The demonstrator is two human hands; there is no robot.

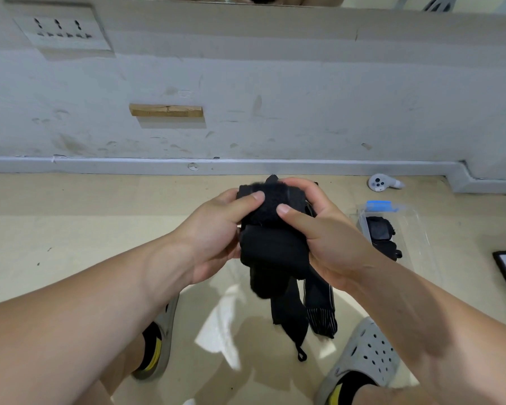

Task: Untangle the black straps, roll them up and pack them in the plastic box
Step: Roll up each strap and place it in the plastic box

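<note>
Both hands, left (216,226) and right (327,232), grip a bundle of black fabric straps (272,247), fingers curled round it, thumbs pressing on top. Loose ends dangle. Clear plastic box (415,229) on the floor to the right holds rolled black straps (381,229).

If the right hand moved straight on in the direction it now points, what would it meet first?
The right hand grips the black straps, so they come first; beyond them it would probably meet the left hand.
</note>
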